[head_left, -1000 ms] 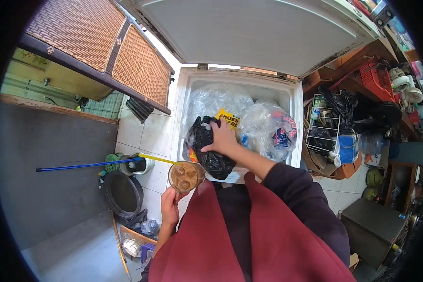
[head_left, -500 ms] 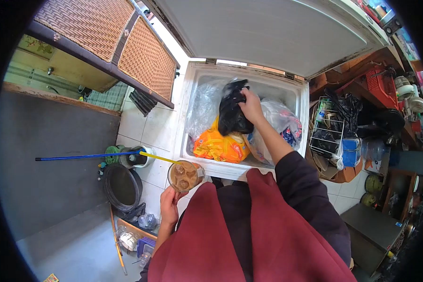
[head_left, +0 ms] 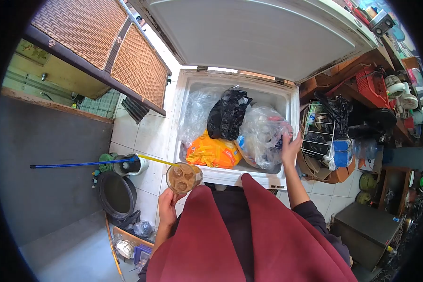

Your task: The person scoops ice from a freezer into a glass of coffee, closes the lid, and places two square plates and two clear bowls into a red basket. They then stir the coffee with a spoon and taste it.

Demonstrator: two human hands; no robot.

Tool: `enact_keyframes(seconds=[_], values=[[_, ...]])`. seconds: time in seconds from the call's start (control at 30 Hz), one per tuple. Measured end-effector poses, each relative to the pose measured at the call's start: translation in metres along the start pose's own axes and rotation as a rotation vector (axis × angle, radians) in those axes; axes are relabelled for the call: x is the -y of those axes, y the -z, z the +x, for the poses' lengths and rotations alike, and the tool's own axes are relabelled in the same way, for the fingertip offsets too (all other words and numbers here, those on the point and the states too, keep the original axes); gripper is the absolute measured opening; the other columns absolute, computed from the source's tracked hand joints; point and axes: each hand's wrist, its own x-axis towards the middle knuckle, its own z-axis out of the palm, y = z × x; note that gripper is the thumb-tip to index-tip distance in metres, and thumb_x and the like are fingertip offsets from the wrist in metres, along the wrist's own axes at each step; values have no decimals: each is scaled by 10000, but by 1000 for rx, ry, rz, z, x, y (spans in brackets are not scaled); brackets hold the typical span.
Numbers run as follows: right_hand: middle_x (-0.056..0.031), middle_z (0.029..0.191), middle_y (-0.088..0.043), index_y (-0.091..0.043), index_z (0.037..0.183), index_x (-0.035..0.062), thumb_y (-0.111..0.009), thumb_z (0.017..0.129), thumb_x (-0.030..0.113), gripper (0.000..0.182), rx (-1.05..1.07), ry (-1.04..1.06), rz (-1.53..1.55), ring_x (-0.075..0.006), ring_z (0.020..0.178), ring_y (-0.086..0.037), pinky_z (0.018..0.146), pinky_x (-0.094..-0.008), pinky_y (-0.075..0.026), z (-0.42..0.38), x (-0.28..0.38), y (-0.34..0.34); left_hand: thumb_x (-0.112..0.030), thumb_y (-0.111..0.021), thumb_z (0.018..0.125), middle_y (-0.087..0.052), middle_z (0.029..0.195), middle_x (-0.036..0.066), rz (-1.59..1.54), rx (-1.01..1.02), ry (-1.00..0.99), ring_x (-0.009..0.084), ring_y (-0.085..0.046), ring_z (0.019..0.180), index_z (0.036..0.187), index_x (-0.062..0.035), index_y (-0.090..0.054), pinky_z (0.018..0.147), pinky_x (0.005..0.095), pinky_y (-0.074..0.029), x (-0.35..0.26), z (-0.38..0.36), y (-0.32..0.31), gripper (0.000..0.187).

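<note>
My left hand (head_left: 167, 206) is closed round a glass mug of iced coffee (head_left: 183, 177), with ice cubes on top and a yellow straw (head_left: 157, 160) leaning out to the left. In front of me stands an open chest freezer (head_left: 177, 113). My right hand (head_left: 291, 148) is at its right wall, fingers apart, beside a clear plastic bag (head_left: 263, 141) of goods. A black plastic bag (head_left: 228, 113) lies in the middle, above an orange bag (head_left: 211, 151). More clear plastic (head_left: 198, 113) fills the left side.
The raised freezer lid (head_left: 254, 37) stands at the back. A woven-panel piece of furniture (head_left: 136, 66) is at the left, with a black basin (head_left: 117, 193) on the floor. To the right are a white wire rack (head_left: 318, 129), a blue box (head_left: 343, 152) and a dark cabinet (head_left: 369, 228).
My right hand has let go of the black bag and moved right to the freezer's side wall. The black bag now rests on the contents. My left hand still holds the mug.
</note>
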Motion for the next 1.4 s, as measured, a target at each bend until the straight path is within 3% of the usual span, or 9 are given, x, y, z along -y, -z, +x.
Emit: enact_keyframes(seconds=[0.33,0.53,0.63,0.87,0.93,1.03,1.07,1.3,1.4], values=[[-307,1279,9,84,1279,87,-573,590,570,1068,575,-124,-161,-383,1215,-7,918,-558,-77,-11,1,-42,-218,-329,817,-288,573,-13,53,26,64,77,-315,517,598,-94,-317,678,310,-428,-2,17,-18,252],[-310,1276,-36,-132,1256,-21,-518,607,616,989,1008,-203,58,-412,1195,-82,974,-379,-134,44,-20,-11,-210,-316,819,-288,567,-19,62,117,29,78,-326,524,608,-84,-333,683,296,-421,-9,20,-45,246],[-312,1262,-119,-238,1233,0,-484,700,527,790,394,-165,20,-381,1201,-115,964,-399,-174,48,5,-7,-212,-311,820,-297,570,-20,48,136,28,78,-342,535,620,-77,-350,683,289,-418,-9,14,-51,244],[-216,1178,-379,-384,1184,121,-563,653,474,662,501,322,-726,-349,1142,-297,910,-407,-282,28,93,-21,-230,-316,819,-298,568,-22,98,109,37,76,-345,541,615,-79,-351,690,291,-415,-2,-5,-53,256],[-188,1115,-451,-491,1076,87,-582,646,420,550,1326,370,-816,-305,1030,-438,833,-363,-373,93,138,3,-229,-318,818,-286,562,-26,63,63,28,74,-330,534,602,-87,-340,690,292,-414,3,-13,-50,260],[-141,916,-541,-542,973,91,-556,696,406,420,362,730,184,-257,878,-512,747,-364,-414,172,215,80,-236,-330,820,-272,555,-28,37,-49,16,73,-307,521,589,-92,-332,686,291,-412,6,-25,-51,272],[-135,930,-536,-516,1016,104,-511,742,378,388,651,728,-555,-256,909,-506,757,-315,-410,255,227,127,-241,-336,822,-269,554,-29,28,-71,15,73,-299,516,586,-93,-331,683,291,-411,11,-28,-50,278],[-247,850,-553,-564,862,-46,-125,783,560,752,-33,739,-662,-384,853,-523,754,-446,-405,243,287,86,-224,-346,821,-272,568,-32,-76,-243,9,75,-334,526,644,-87,-368,739,351,-423,41,-65,-41,225],[-157,997,-515,-476,1076,107,-456,771,416,435,-234,1363,-702,-277,946,-491,769,-333,-394,290,226,74,-230,-344,825,-277,568,-28,-141,-275,-19,76,-336,529,642,-81,-374,735,345,-421,45,-83,-33,238]])
